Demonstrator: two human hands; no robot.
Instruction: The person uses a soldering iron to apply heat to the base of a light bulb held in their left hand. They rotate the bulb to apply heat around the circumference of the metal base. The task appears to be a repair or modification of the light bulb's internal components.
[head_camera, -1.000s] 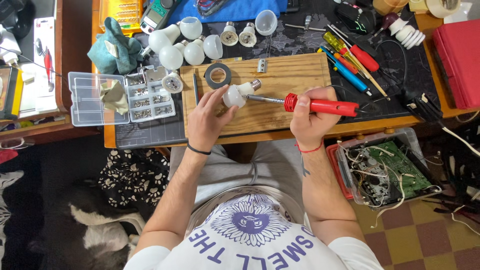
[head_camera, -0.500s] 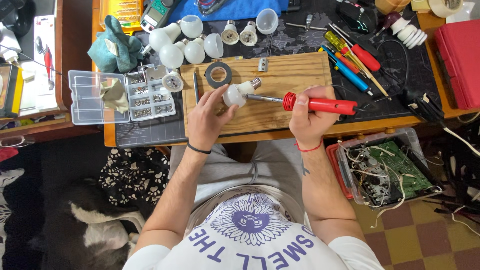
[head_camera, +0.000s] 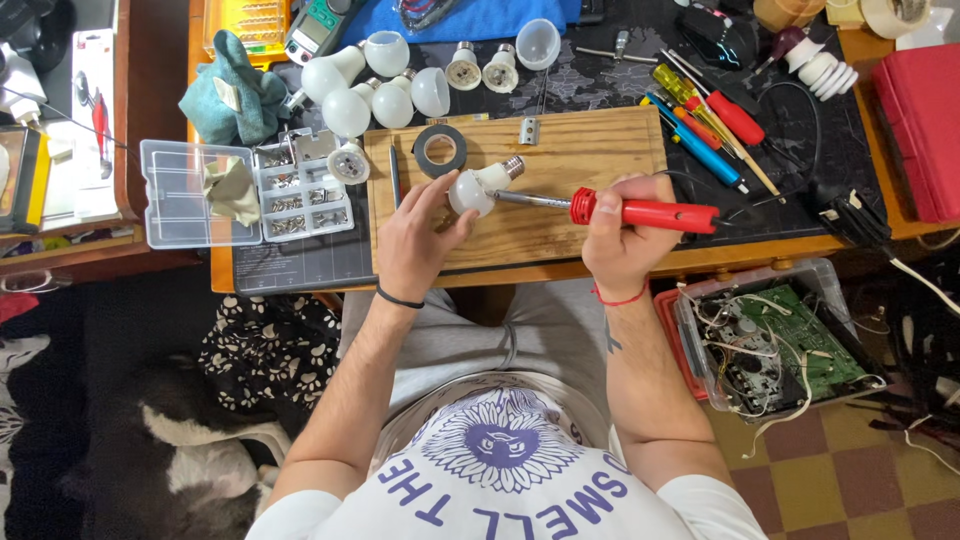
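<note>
Currently your left hand (head_camera: 418, 232) grips a white bulb (head_camera: 474, 189) on the wooden board (head_camera: 580, 160), fingers curled round its globe, with the metal screw base pointing up and to the right. Your right hand (head_camera: 622, 232) is closed around the red handle of a soldering iron (head_camera: 640, 211), held roughly level; its metal shaft runs left and the tip sits at the bulb's neck, just below the screw base. Whether the tip actually touches cannot be told.

On the board, just above the left hand, lies a roll of black tape (head_camera: 440, 150), with a small metal bracket (head_camera: 529, 130) near the board's top edge. Left of the board stands a clear compartment box (head_camera: 190, 195), lid open, small metal parts in its right half. Above it sits a cluster of white bulbs (head_camera: 365, 90) beside a teal cloth (head_camera: 228, 95). Several screwdrivers (head_camera: 705, 120) lie well apart to the right. Lower right, a clear tub (head_camera: 830, 290) holds a green circuit board (head_camera: 800, 345) and loose wires.
</note>
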